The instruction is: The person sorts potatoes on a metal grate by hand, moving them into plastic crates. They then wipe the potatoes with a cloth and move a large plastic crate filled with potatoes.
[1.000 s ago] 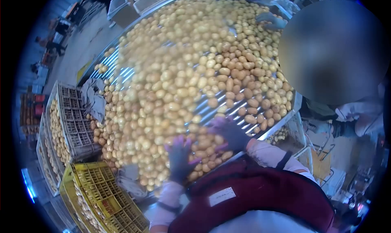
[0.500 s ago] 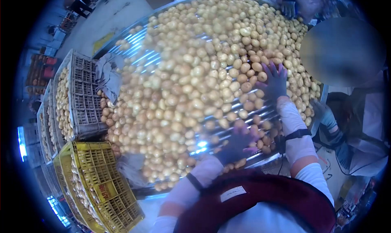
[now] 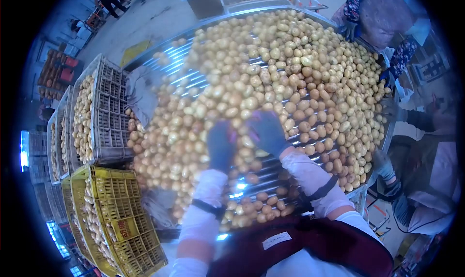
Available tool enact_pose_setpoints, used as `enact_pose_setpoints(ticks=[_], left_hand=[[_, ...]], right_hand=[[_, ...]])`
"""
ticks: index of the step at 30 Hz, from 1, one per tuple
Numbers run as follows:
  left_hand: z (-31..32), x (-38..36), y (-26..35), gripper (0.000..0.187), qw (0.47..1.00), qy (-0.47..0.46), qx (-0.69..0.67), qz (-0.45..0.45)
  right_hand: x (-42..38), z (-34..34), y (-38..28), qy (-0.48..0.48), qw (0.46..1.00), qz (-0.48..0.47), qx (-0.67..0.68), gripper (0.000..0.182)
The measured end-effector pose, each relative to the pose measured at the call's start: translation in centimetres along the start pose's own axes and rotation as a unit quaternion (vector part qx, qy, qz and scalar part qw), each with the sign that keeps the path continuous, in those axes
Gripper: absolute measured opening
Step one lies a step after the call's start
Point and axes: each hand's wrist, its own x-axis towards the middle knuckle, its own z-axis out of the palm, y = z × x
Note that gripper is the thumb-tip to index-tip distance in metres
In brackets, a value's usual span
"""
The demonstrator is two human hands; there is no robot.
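Observation:
Round yellow-brown produce that looks like potatoes (image 3: pixel 310 110) covers a table of shiny metal rollers (image 3: pixel 271 177). My left hand (image 3: pixel 221 144), in a grey-blue glove with pinkish fingertips, lies against the potatoes near the middle. Close to its right, my right hand (image 3: pixel 267 133) wears the same kind of glove. Both hands are cupped toward each other over the pile, with potatoes around and between them. Their fingers are slightly smeared by motion. No single potato is visibly gripped in either one.
At left stand a yellow plastic crate (image 3: pixel 131 199) and a grey crate (image 3: pixel 114 110), both holding potatoes. Grey cloths (image 3: pixel 141 95) hang by the table edge. Co-workers' gloved hands (image 3: pixel 383 165) are along the right side. Bins (image 3: pixel 206 3) stand beyond the far edge.
Both my hands have moved left and farther forward over the pile, and closer together. Potatoes have shifted on the rollers, and more now lie near the front edge. The view has tilted.

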Motion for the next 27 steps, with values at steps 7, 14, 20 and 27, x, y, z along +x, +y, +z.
enact_pose_setpoints(ticks=[7,14,20,27], left_hand=[[-2.5,-5.5,10.2,0.032,0.989,-0.133,0.052,-0.022],[-2.6,-10.3,16.7,0.03,0.873,-0.284,-0.367,-0.149],[-3.5,-3.4,8.7,0.034,0.991,-0.109,0.006,0.074],[2.4,-1.4,6.0,0.025,0.978,-0.127,0.159,0.048]], right_hand=[[-5.6,-7.8,8.9,-0.003,0.986,0.064,-0.154,0.024],[-7.4,-11.0,10.8,0.086,0.972,0.219,-0.012,0.021],[-4.7,-5.4,3.6,-0.007,0.998,-0.019,0.064,0.03],[-0.7,-0.5,0.1,-0.19,0.907,0.329,0.182,0.029]])
